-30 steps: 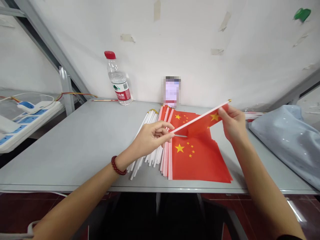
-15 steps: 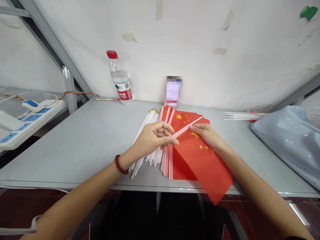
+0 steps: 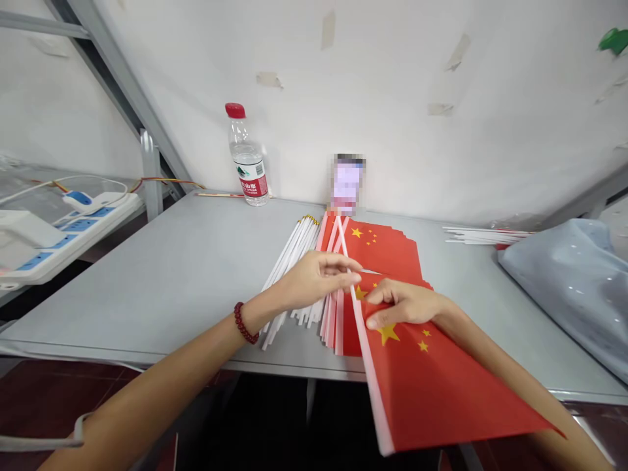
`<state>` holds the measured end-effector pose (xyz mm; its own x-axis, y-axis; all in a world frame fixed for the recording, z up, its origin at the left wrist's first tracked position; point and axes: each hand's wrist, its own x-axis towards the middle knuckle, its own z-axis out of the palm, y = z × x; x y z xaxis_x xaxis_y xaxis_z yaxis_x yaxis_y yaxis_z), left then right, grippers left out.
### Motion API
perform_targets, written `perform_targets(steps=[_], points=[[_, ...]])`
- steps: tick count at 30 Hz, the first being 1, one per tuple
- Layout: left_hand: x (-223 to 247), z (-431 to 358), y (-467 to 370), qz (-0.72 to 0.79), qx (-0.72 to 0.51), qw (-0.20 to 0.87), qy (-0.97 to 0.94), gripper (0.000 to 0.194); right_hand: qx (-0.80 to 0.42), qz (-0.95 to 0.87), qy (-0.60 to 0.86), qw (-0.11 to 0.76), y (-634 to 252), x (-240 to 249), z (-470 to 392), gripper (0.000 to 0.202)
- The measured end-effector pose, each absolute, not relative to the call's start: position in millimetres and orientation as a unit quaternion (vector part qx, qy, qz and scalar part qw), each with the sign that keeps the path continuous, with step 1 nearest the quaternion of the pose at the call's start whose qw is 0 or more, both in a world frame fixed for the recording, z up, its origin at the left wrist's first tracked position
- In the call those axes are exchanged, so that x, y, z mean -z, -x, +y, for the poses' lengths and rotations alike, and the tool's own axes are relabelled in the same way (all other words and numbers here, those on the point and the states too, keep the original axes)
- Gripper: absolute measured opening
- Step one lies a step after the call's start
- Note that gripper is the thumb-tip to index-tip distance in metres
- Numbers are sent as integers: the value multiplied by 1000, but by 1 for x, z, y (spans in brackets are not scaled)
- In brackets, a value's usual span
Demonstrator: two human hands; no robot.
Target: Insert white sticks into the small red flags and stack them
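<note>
A red flag (image 3: 432, 392) with yellow stars and a pale sleeve along one edge slants over the front of the table. My right hand (image 3: 405, 302) pinches it near the big star, close to the sleeve. From the sleeve's upper end a thin white stick (image 3: 344, 242) points toward the wall, and my left hand (image 3: 321, 278) has it between thumb and fingers. Beneath my hands lies a fanned stack of similar flags (image 3: 392, 245), partly covered. Left of the stack is a bundle of white sticks (image 3: 289, 252) with gold tips.
A water bottle (image 3: 249, 170) with a red cap stands against the wall, and a blurred phone (image 3: 347, 183) leans there. To the right are more white sticks (image 3: 481, 235) and a grey-blue plastic bag (image 3: 564, 281). A power strip (image 3: 73, 239) sits left of the table.
The held flag has swung from slanting to nearly upright, its sleeve now running toward me and lower down. My right hand has moved down toward me. The view has shifted slightly.
</note>
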<state>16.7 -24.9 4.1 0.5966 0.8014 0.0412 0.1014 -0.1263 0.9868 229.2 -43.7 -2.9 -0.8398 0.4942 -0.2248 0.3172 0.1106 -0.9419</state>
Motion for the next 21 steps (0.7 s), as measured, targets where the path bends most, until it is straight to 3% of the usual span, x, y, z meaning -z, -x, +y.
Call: perform_targets(steps=[3,5,12,16,21], points=[[-6,-10,-7,400,-525,495,-565,19,-652,-741,129,-95,-235,0,-41,54],[-9,3,6,439,-581,440,-526,15,-666,-727,86,-145,-241,-1,-38,55],[0,27,38,504,-216,217,-808,24,-645,-745,160,-59,-252,-2,-35,50],[7,28,39,504,-145,117,-844,34,-653,-740,159,6,-251,5,-35,54],[-2,23,36,503,-143,118,-844,26,-668,-697,220,141,-252,9,-36,43]])
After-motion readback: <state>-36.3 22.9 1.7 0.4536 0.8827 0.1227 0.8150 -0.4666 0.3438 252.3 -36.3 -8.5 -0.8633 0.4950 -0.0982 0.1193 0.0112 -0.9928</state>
